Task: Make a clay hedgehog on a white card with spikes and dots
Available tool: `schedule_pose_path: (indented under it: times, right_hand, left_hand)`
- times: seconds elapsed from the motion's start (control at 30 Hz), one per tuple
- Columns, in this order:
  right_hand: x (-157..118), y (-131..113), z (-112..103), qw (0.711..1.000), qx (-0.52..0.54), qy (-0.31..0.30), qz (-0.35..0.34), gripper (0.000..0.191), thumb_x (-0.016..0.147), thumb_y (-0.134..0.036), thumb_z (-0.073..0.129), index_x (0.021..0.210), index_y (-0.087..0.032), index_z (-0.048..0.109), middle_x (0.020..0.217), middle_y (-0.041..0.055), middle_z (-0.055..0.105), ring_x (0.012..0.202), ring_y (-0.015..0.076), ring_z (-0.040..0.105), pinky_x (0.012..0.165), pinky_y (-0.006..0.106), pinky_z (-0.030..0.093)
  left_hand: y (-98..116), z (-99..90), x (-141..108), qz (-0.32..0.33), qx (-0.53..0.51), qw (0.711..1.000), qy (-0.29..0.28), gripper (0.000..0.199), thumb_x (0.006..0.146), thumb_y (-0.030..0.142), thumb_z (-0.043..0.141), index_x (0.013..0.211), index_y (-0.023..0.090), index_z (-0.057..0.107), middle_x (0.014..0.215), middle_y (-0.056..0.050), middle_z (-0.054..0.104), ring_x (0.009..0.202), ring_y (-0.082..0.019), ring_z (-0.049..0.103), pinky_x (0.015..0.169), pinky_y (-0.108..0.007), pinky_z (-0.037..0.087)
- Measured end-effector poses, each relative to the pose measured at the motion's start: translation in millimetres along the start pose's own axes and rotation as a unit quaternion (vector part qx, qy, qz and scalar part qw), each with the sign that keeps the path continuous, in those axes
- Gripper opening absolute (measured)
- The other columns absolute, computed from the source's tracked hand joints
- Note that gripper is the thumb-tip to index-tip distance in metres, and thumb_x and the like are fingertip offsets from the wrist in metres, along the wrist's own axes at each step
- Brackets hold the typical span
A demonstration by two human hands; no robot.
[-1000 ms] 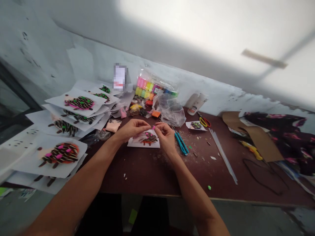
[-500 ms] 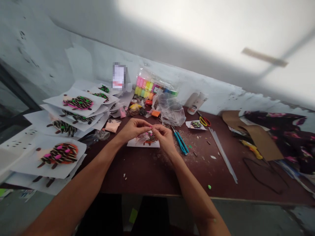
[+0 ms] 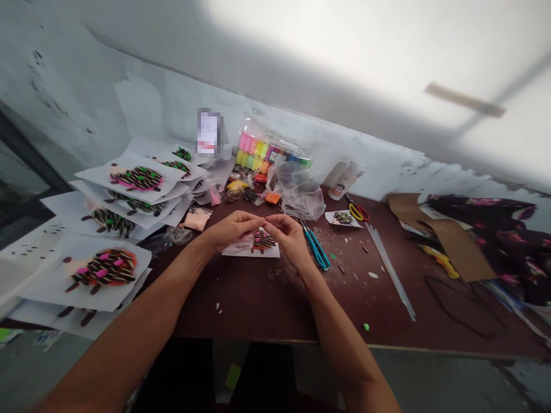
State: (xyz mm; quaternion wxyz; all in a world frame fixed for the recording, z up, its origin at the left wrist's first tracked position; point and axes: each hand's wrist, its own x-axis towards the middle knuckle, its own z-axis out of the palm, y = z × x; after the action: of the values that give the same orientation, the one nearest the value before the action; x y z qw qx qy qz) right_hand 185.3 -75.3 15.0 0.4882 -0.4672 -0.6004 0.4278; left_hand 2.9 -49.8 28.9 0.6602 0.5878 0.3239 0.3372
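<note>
Fingertips of my left hand (image 3: 230,230) and my right hand (image 3: 290,236) meet above a small white card (image 3: 272,253). Both hands are closed in a pinch. A bit of pink clay showed between the fingertips a moment ago; now the fingers almost hide it. Beneath the left fingers hangs a crumpled clear plastic packet (image 3: 244,243), seemingly gripped by that hand. The card bears a clay hedgehog (image 3: 263,241) with dark striped spines, pink dots and an orange edge; its left part is covered by the packet and hand.
Paper sheets with clay hedgehogs (image 3: 140,178) are piled at left. Behind lie clay packs (image 3: 258,152) and a plastic bag (image 3: 299,192). Rightward are a teal-handled tool (image 3: 317,249), scissors (image 3: 359,212), clear sticks (image 3: 391,272), a yellow glue gun (image 3: 439,261) and a green clay ball (image 3: 366,327).
The pink bit between the fingertips has become hidden. The hands have shifted slightly, and more of the hedgehog's pink dots show beneath them.
</note>
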Motion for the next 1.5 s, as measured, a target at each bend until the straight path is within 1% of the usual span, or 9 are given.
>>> schedule_pose_path:
  times: [0.13,0.23,0.4,0.53,0.67,0.8,1.13,1.3,1.5]
  right_hand:
    - [-0.4,-2.3,0.0,0.999,-0.014,0.031,-0.029,0.032,0.078,-0.05,0.074,0.091,-0.022,0.066,0.086,0.0024,0.069,0.075,0.016,0.063,0.067,0.027,0.05]
    - [-1.2,-3.7,1.1,0.997,-0.033,0.048,-0.045,0.029,0.079,-0.048,0.073,0.086,-0.022,0.065,0.089,0.0028,0.07,0.077,0.016,0.062,0.068,0.027,0.05]
    - [-4.9,-8.4,-0.1,0.988,-0.096,0.062,-0.108,0.019,0.085,-0.04,0.07,0.086,-0.022,0.071,0.101,0.0065,0.072,0.085,0.0181,0.066,0.065,0.027,0.05]
    - [-6.4,-8.9,-1.4,0.97,-0.148,0.078,-0.174,0.015,0.09,-0.035,0.065,0.088,-0.024,0.075,0.103,0.0072,0.073,0.092,0.02,0.067,0.074,0.031,0.052]
    - [-2.0,0.5,-3.9,0.983,-0.108,0.099,-0.11,0.023,0.092,-0.037,0.059,0.101,-0.023,0.075,0.096,0.0053,0.075,0.077,0.0173,0.066,0.069,0.03,0.053]
    - [3.8,9.4,-8.8,0.99,-0.097,0.061,-0.082,0.021,0.085,-0.038,0.066,0.093,-0.022,0.078,0.091,0.0042,0.076,0.075,0.017,0.064,0.068,0.028,0.05]
    - [9.4,15.6,-18.2,0.985,-0.165,0.035,-0.022,0.013,0.078,-0.029,0.069,0.083,-0.019,0.076,0.073,0.0014,0.071,0.063,0.0144,0.058,0.06,0.025,0.043]
    - [6.3,7.7,-19.1,0.979,-0.2,0.027,-0.027,0.028,0.086,-0.039,0.06,0.069,-0.019,0.069,0.063,0.0001,0.065,0.057,0.0132,0.053,0.056,0.025,0.037]
    - [5.2,13.3,-23.2,0.981,-0.193,0.007,-0.029,0.017,0.078,-0.029,0.063,0.086,-0.019,0.074,0.074,0.0004,0.069,0.064,0.0138,0.056,0.062,0.025,0.041]
  left_hand:
    - [7.0,-1.9,-4.3,-0.011,-0.001,0.999,-0.043,0.029,0.078,0.037,0.068,0.093,0.014,0.076,0.05,0.005,0.046,0.043,-0.007,0.034,0.04,-0.02,0.026]
    - [8.4,-3.0,-5.8,-0.022,0.025,0.997,-0.064,0.036,0.076,0.029,0.067,0.108,0.015,0.076,0.051,0.005,0.05,0.042,-0.007,0.032,0.039,-0.019,0.023]
    - [7.2,-4.3,-4.2,-0.018,-0.003,0.999,-0.03,0.038,0.074,0.025,0.065,0.108,0.015,0.077,0.048,0.007,0.042,0.041,-0.006,0.028,0.039,-0.019,0.022]
    - [8.0,-6.9,-4.0,-0.023,-0.025,0.999,-0.028,0.039,0.074,0.025,0.066,0.109,0.013,0.076,0.048,0.007,0.041,0.042,-0.007,0.031,0.04,-0.02,0.026]
    - [5.8,-16.5,-2.7,-0.016,-0.032,0.998,0.048,0.038,0.078,0.027,0.066,0.113,0.013,0.074,0.046,0.007,0.038,0.038,-0.006,0.028,0.037,-0.02,0.021]
    - [3.4,-27.0,-0.4,0.012,-0.069,0.99,0.12,0.035,0.079,0.028,0.065,0.108,0.012,0.073,0.046,0.009,0.035,0.035,-0.005,0.025,0.035,-0.02,0.019]
    - [-1.5,-26.5,3.2,0.003,-0.063,0.981,0.185,0.026,0.078,0.034,0.072,0.091,0.012,0.074,0.044,0.009,0.036,0.035,-0.004,0.028,0.036,-0.018,0.019]
    - [-6.8,-29.7,5.7,0.016,-0.071,0.974,0.213,0.036,0.071,0.044,0.081,0.089,0.014,0.073,0.056,0.005,0.053,0.043,-0.005,0.043,0.039,-0.017,0.031]
    - [-12.9,-32.5,9.0,0.057,-0.085,0.969,0.223,0.043,0.062,0.042,0.087,0.091,0.015,0.07,0.07,0.001,0.065,0.054,-0.008,0.055,0.05,-0.02,0.047]
